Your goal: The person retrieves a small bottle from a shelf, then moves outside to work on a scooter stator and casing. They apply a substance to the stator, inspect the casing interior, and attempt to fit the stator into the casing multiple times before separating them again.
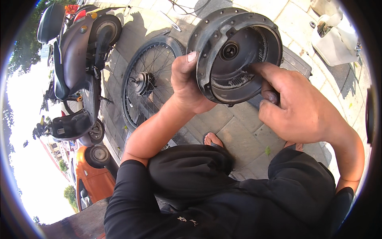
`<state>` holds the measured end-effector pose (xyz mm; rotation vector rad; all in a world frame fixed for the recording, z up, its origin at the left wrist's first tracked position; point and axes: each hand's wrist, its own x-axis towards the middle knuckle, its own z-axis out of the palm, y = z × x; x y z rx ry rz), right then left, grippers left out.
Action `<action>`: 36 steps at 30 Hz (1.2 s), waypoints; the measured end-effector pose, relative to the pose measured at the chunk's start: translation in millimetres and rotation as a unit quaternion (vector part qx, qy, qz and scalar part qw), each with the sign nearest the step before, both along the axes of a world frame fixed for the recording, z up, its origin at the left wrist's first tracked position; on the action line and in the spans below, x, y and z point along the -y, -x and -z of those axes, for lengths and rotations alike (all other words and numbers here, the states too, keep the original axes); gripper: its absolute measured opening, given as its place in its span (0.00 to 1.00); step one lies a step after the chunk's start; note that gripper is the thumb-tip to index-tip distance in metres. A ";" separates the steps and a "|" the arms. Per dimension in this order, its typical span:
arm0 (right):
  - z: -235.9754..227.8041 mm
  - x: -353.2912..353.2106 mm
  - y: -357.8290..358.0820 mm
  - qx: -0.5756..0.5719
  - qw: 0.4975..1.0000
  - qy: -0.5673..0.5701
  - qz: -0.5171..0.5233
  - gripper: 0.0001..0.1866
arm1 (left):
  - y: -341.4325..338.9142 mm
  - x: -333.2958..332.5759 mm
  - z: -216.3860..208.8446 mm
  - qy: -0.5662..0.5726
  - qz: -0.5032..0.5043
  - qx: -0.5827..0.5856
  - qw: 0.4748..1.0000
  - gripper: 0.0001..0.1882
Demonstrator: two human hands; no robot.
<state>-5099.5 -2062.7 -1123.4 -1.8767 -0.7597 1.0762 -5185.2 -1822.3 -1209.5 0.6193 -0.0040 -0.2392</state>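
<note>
Dark metal hub shell [238,61] is held above the paving [248,123] in my left grip [189,89], closed on its rim; those fingers are mostly hidden behind. My right grip [300,103] has an index finger inside, near the toothed ring [234,83]; I cannot tell whether it holds anything. My left forearm [155,129] partly covers the spoked wheel [143,83].

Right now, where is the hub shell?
In the head view, the hub shell is top, just right of centre, held at its left side by the left hand, the right hand reaching inside.
</note>
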 end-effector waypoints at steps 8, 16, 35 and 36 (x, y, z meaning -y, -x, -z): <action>14.7 -6.1 3.0 0.011 0.994 -0.103 0.030 0.34 | 3.1 13.9 -2.8 0.048 -0.024 -0.140 0.989 0.41; 36.6 -27.3 0.0 -0.140 0.961 -0.226 0.075 0.30 | 5.1 28.4 -12.5 0.039 -0.034 -0.168 0.984 0.39; 47.8 -32.2 3.0 -0.361 0.865 -0.329 0.114 0.22 | 3.5 33.3 -9.3 -0.003 -0.051 -0.139 0.989 0.37; 48.1 -31.4 3.3 -0.349 0.872 -0.326 0.107 0.20 | 2.6 34.8 -8.7 -0.014 -0.057 -0.131 0.990 0.36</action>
